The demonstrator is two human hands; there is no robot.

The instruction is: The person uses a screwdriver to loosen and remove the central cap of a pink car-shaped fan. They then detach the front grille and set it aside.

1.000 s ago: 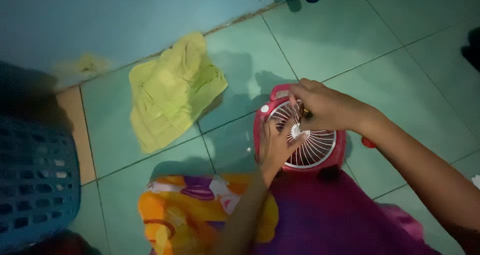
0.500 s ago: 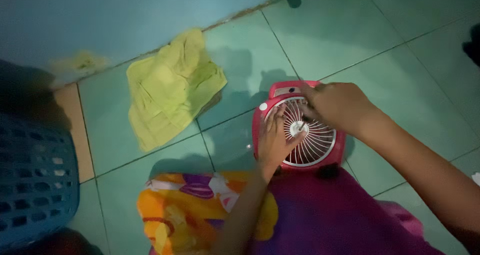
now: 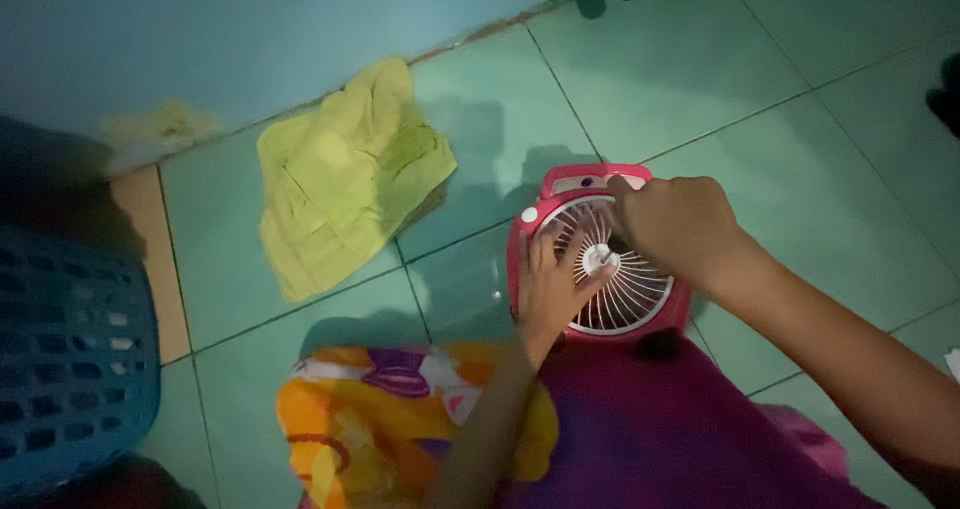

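A small red fan (image 3: pixel 600 259) with a white front grille lies face-up on the green tiled floor (image 3: pixel 800 89), just in front of the person's lap. All positions below are given relative to this fan.

Left hand (image 3: pixel 548 291): rests on the fan's left edge, palm down, fingers spread over the grille and rim, bracing the body. It is pressed flat, not closed around anything.

Right hand (image 3: pixel 672 221): lies over the upper right part of the grille, fingers curled together toward the grille wires near the top rim. Whether a small tool or cloth is pinched between them cannot be told; the fingertips are hidden by the hand itself.

Surroundings: a crumpled yellow cloth (image 3: pixel 345 174) lies on the floor well to the fan's left and slightly beyond it. A blue slatted basket (image 3: pixel 70 359) stands far to the left. A patterned orange and purple fabric (image 3: pixel 400 419) lies just on the near side of the fan.

Judgement: the step in hand appears to be work on the front grille, with one hand steadying and the other acting at the upper rim. A next move would call for the left hand to keep the body firm, since the fan sits loose on smooth tile and could slide.
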